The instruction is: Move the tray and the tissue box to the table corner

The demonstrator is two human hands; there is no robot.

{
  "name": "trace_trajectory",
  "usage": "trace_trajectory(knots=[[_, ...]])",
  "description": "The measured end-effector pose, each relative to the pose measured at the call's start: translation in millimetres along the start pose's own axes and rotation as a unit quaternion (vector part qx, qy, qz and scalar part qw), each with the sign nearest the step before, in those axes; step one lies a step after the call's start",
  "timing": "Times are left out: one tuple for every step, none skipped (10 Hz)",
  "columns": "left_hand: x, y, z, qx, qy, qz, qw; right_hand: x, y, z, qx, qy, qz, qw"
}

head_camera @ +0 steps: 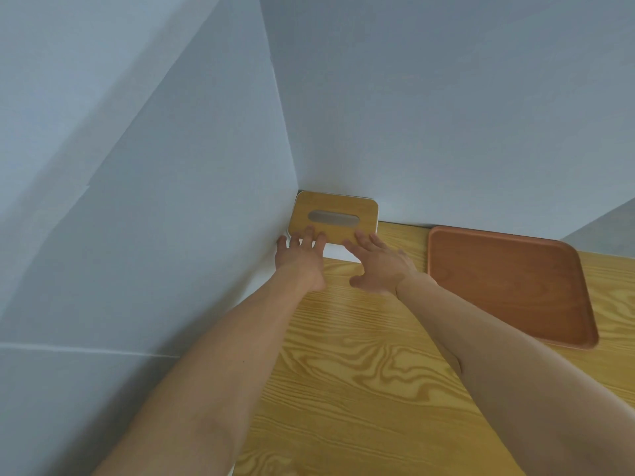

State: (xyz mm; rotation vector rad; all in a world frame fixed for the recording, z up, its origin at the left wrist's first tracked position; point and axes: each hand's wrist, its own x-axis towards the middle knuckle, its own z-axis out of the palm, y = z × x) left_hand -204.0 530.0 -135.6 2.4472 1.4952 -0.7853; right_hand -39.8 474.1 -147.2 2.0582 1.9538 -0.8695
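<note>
The tissue box (333,207), white with a wooden lid and an oval slot, stands in the far corner of the table where two walls meet. My left hand (300,259) rests with spread fingers on the box's near left edge. My right hand (381,266) lies flat against the near right edge, fingertips on the lid. Neither hand wraps around the box. A reddish-brown wooden tray (508,286) lies flat and bare to the right of the box, against the back wall.
The wooden table (360,389) with a strong grain runs toward me. Pale blue-grey walls (171,201) close it off on the left and at the back.
</note>
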Motion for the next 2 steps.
trace_trajectory(knots=[[-3, 0, -3, -0.012, -0.002, -0.002, 1.000, -3, -5, -18, -0.018, 0.001, -0.005, 1.000], [-12, 2, -3, -0.074, 0.050, 0.002, 0.996, -17, -11, -29, -0.041, 0.068, -0.024, 0.997]])
